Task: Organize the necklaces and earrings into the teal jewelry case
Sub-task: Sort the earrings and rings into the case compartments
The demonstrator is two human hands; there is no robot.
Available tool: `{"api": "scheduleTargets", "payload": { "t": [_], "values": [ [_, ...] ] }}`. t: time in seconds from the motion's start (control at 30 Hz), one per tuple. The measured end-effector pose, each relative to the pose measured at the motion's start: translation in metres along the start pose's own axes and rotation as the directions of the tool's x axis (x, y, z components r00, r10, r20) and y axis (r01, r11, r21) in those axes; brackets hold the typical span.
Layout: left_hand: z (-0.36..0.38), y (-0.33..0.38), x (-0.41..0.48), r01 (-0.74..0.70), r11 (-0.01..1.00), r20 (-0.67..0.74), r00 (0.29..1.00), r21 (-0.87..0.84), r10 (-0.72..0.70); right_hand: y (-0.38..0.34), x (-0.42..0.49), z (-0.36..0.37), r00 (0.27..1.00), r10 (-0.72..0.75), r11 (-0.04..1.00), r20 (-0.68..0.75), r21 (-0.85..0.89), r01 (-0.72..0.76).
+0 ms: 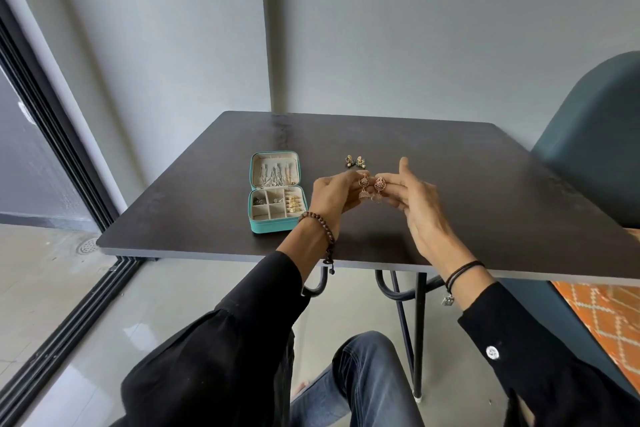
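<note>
The teal case lies open on the dark table, near its front edge. The lid is folded back behind the tray, with thin chains hanging inside it. Gold rings fill the tray's right-hand slot, and a few small pieces sit in the back-left compartments. Just right of the case, raised above the table, the left hand pinches a dangling earring between thumb and fingertips. The right hand pinches a second earring close beside the first, with one finger pointing up. Right of the lid, beyond the hands, a pair of small gold studs lies on the table. Well right of the case stands a blue-green chair.
</note>
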State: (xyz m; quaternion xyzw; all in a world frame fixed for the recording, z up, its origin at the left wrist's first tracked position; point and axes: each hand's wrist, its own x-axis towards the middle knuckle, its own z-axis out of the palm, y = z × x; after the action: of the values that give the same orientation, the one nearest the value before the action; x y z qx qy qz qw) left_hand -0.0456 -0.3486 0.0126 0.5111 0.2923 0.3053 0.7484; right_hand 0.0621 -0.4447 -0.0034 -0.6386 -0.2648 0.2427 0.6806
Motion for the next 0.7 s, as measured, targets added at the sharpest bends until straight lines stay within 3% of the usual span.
{"api": "scheduleTargets", "payload": {
  "t": [0.13,0.3,0.43,0.7],
  "values": [
    [-0.008,0.012,-0.008,0.097,0.992,0.033,0.995,-0.084,-0.094,-0.011,-0.013,0.002,0.998,0.008,0.999,0.056,0.049,-0.011],
    [-0.017,0.024,-0.018,0.069,0.997,0.042,0.997,-0.018,-0.068,-0.022,-0.021,0.009,0.996,-0.005,0.994,0.086,0.113,-0.005],
    [-0.025,0.028,-0.026,-0.01,0.999,0.034,0.999,0.034,0.009,-0.027,-0.025,0.023,0.996,-0.046,0.991,0.077,0.131,0.036],
    [-0.064,0.037,-0.031,-0.277,0.906,0.066,0.96,0.319,0.27,-0.019,-0.028,0.053,0.968,-0.162,0.984,0.194,-0.045,0.174]
  ]
}}
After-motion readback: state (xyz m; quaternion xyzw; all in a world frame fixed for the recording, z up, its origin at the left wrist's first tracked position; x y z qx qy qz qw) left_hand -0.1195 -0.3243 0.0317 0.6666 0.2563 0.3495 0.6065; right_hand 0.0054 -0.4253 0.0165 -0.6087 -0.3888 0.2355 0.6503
